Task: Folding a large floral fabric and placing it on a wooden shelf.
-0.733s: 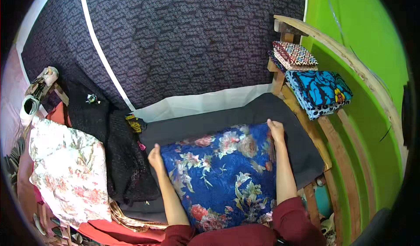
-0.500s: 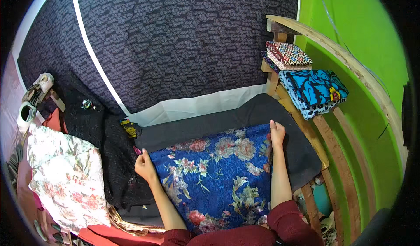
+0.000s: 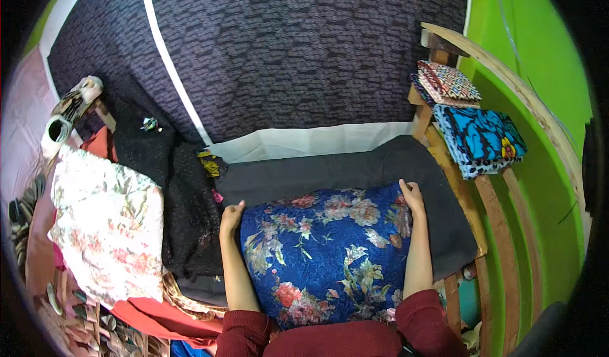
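A dark blue cloth with red, cream and grey flowers (image 3: pixel 323 255) stretches in front of me over the dark grey padded surface (image 3: pixel 304 173). My left hand (image 3: pixel 232 218) is closed on its far left corner, thumb pointing up. At the far right corner, my right hand (image 3: pixel 412 198) pinches the edge, the fingertips partly hidden. Between the hands the far edge bows slightly, and the cloth's near end reaches my maroon sweater.
On the left lie a black textured cloth (image 3: pixel 190 224) and a white floral cloth (image 3: pixel 108 230). Folded blue patterned fabric (image 3: pixel 480 138) and a smaller folded stack (image 3: pixel 449 83) rest on the wooden slats (image 3: pixel 501 230) at right. A dark patterned curtain (image 3: pixel 304 59) hangs behind.
The view has turned slightly left. My left hand has moved farther away from me, and both hands are a little closer together. The blue floral cloth now bulges more between them.
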The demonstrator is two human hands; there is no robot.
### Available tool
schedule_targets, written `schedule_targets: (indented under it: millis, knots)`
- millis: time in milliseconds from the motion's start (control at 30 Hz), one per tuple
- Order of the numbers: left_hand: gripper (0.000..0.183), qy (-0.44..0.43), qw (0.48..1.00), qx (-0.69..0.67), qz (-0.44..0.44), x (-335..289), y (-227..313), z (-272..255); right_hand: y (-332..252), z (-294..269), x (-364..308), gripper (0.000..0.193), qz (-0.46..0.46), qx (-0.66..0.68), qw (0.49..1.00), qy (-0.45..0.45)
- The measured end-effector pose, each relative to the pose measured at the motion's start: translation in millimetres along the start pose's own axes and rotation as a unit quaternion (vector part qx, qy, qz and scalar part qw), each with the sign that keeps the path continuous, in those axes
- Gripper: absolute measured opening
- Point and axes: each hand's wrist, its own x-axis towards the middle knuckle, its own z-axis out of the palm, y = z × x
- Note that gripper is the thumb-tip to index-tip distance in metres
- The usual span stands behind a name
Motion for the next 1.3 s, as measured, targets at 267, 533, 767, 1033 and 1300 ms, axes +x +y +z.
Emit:
schedule_targets:
  millis: [267,533,767,1033,1300]
  knots:
    - [0.013,0.257,0.914,-0.114,0.291,-67,134,-10,-25,-29,-24,0.031,-0.036,0.312,0.94,-0.134]
    - [0.019,0.328,0.9,0.033,0.284,-51,100,-47,-80,-44,-31,0.035,-0.123,0.3,0.946,-0.001]
    - [0.076,0.053,0.956,0.282,-0.065,-71,56,-18,-22,-38,-51,0.068,-0.055,-0.082,0.994,0.037]
    - [0.062,-0.064,0.95,0.296,0.078,-144,59,-20,-34,-42,-148,0.091,-0.091,-0.184,0.941,-0.268]
    - [0.039,-0.084,0.966,-0.23,0.077,-158,44,1,-52,-24,-187,0.064,-0.045,0.216,0.932,-0.286]
